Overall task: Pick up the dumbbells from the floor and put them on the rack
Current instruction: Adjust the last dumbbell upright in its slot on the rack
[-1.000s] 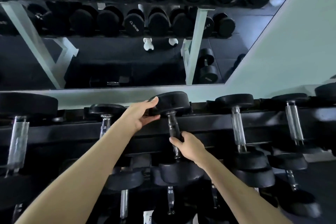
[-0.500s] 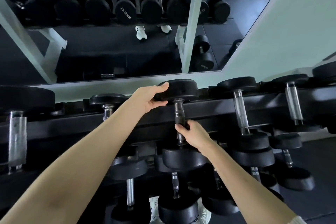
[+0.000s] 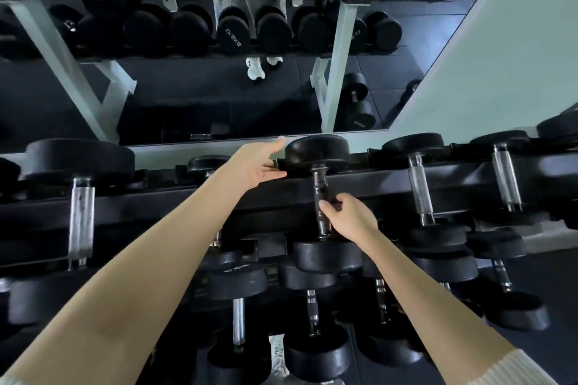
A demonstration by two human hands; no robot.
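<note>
The right hand (image 3: 350, 217) is wrapped around the metal handle of a black dumbbell (image 3: 322, 197), fingers closed on the lower half of the bar. The dumbbell lies across the top tier of the rack (image 3: 175, 206), its far head just above the grip and its near head directly below the wrist. The left hand (image 3: 258, 164) is up beside the far head, to the left of the grip; its fingers are spread wide, fingertips at or just short of the rubber edge, holding nothing. Whether they touch the head cannot be told.

To the right of the grip, two more dumbbells with bright handles rest on the same tier. To the left sits a larger one with a thick head. Below the grip, the lower tier holds further dumbbells. Beyond the gripped dumbbell, a wall mirror (image 3: 219, 97) reflects the rack and a pair of white shoes.
</note>
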